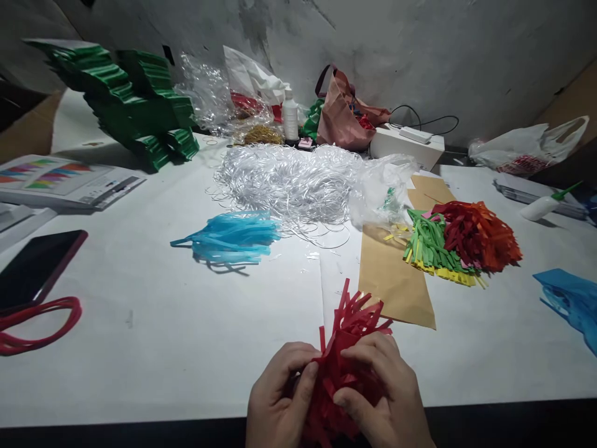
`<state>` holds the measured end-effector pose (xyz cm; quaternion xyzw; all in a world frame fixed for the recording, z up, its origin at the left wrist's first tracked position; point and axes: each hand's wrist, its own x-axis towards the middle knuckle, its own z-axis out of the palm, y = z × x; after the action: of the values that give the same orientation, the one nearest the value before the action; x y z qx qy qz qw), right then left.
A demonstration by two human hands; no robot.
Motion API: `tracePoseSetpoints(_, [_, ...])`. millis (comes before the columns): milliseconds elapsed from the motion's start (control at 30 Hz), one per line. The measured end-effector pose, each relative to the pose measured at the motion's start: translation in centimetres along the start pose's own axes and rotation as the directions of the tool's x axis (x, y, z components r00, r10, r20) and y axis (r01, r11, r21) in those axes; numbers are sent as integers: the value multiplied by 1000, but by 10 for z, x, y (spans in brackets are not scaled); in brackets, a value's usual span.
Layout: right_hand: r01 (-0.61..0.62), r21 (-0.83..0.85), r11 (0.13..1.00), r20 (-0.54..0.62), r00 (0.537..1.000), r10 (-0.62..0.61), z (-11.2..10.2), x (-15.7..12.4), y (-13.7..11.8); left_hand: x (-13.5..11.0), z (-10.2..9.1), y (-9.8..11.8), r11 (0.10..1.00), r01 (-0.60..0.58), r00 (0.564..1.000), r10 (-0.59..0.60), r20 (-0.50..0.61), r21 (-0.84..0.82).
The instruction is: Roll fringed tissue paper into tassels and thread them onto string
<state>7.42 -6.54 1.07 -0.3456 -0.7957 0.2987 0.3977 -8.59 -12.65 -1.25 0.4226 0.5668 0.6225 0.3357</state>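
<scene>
At the near edge of the white table (140, 336), both my hands close around a bundle of red fringed paper strips (347, 323). My left hand (277, 398) grips its left side with the thumb pressed on the paper. My right hand (387, 392) wraps the right side, fingers curled over the strips. The loose strip ends fan upward and away from me. The lower part of the bundle is hidden between my palms.
A brown paper sheet (394, 286) lies just beyond my hands. Past it sit green, yellow and red-orange fringed bundles (459, 239), a blue strip bundle (231, 236), a clear plastic string heap (289, 180), a glue bottle (545, 204), a phone (35, 264) and green corrugated shapes (135, 102).
</scene>
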Motion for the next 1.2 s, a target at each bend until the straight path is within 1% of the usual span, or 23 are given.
tracePoseSetpoints(67, [46,-72,996,24,999,-45,1,0,-1,-1,1,0,1000,-23,1000,23,10,3])
tracePoseSetpoints(133, [62,-99,993,32,998,-60,3,0,-2,-2,1,0,1000,-27,1000,27,4,3])
tracePoseSetpoints(333, [17,-48,999,26,1000,-16,6,1,0,-3,0,2,1000,-18,1000,18,-12,17])
tracePoseSetpoints(467, [27,-57,998,18,999,-26,4,5,-3,-2,-1,2,999,-20,1000,20,-18,28])
tracePoseSetpoints(567, [64,-82,995,4,998,-64,2,8,-6,-1,-3,3,998,-34,999,36,-29,44])
tracePoseSetpoints(633, [99,-130,987,-12,995,-102,0,9,-7,0,-4,4,997,-43,999,45,-31,62])
tracePoseSetpoints(733, [163,-265,950,-18,985,-173,-8,10,-6,0,-6,5,995,-60,998,63,-30,78])
tracePoseSetpoints(833, [213,-393,895,-22,970,-240,-16,11,-6,0,-7,4,988,-118,992,122,-32,100])
tracePoseSetpoints(933, [247,-398,883,-20,960,-278,-17,12,-8,-1,-8,0,964,-223,974,228,-19,146])
tracePoseSetpoints(1033, [218,-352,910,19,974,-226,-6,11,-9,-2,-8,-3,937,-309,950,312,9,166])
tracePoseSetpoints(1133, [168,-412,896,99,985,-140,4,7,-5,-7,-5,-6,914,-380,925,373,74,144])
tracePoseSetpoints(1167, [161,-440,883,115,986,-122,5,6,-2,-10,-3,-7,905,-402,916,395,77,139])
tracePoseSetpoints(1200, [160,-467,870,121,986,-116,5,5,0,-13,0,-8,897,-420,908,416,55,137])
